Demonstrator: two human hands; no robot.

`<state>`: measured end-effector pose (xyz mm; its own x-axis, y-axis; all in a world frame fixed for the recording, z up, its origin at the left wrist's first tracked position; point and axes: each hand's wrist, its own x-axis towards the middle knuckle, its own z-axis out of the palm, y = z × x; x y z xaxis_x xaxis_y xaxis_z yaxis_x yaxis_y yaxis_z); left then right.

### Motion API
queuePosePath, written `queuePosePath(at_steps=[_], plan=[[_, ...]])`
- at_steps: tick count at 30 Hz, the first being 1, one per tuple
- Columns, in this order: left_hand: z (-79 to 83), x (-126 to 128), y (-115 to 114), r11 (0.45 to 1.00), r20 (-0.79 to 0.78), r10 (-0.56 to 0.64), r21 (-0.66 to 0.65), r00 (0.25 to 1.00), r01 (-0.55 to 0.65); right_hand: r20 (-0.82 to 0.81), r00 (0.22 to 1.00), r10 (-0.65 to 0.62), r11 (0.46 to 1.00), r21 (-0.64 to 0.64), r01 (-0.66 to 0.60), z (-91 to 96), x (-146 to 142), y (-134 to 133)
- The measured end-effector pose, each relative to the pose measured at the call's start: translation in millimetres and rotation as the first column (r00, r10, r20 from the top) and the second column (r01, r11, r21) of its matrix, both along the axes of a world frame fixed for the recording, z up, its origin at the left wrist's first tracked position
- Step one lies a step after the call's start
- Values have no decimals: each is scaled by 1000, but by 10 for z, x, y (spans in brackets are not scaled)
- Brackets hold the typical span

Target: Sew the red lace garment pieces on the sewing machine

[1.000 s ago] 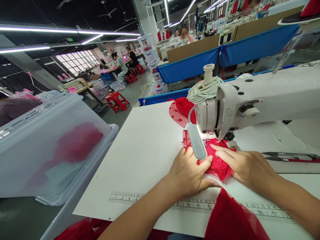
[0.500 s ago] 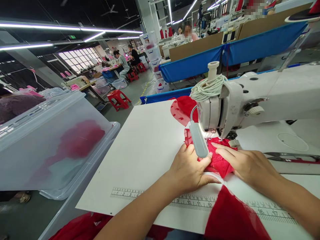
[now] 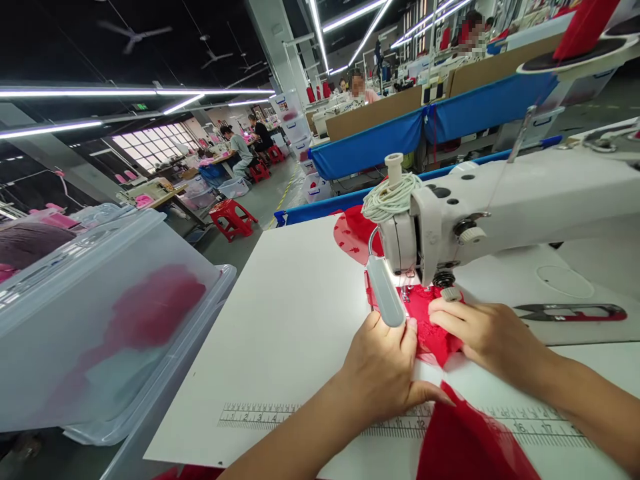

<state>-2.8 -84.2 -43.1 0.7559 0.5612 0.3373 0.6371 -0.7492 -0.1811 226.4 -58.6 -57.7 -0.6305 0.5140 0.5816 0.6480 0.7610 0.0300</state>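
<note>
Both my hands press flat, fingers spread, on the red lace (image 3: 431,328): left hand (image 3: 384,369), right hand (image 3: 484,333). I should feed evenly, keeping fingertips short of the needle just ahead.

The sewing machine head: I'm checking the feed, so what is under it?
Red lace fabric lies under the sewing machine head, pressed flat by the left hand and right hand. The needle itself is hidden behind the lamp.

A clear plastic bin (image 3: 100,320) with red cloth inside stands at the left beside the white bench (image 3: 280,333), black thread snips (image 3: 570,311) lie at the right, red stools (image 3: 231,218) stand on the floor behind, and other people sit at far tables under long ceiling lights (image 3: 135,92).
</note>
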Motion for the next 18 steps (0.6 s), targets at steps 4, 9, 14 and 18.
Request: queuePosePath(at_steps=[4, 9, 14, 18], plan=[[17, -5, -2, 1000, -17, 6, 0, 1000, -6, -17, 1000, -13, 1000, 12, 13, -7, 3, 3], [20, -16, -16, 999, 16, 2, 48, 1000, -3, -51, 997, -56, 997, 53, 58, 15, -24, -2], [-3, -28, -8, 999, -17, 13, 48, 1000, -12, -49, 996, -76, 994, 70, 80, 43, -43, 1], [-17, -52, 31, 999, -9, 21, 48, 1000, -21, -55, 995, -82, 994, 63, 86, 18, -36, 1]])
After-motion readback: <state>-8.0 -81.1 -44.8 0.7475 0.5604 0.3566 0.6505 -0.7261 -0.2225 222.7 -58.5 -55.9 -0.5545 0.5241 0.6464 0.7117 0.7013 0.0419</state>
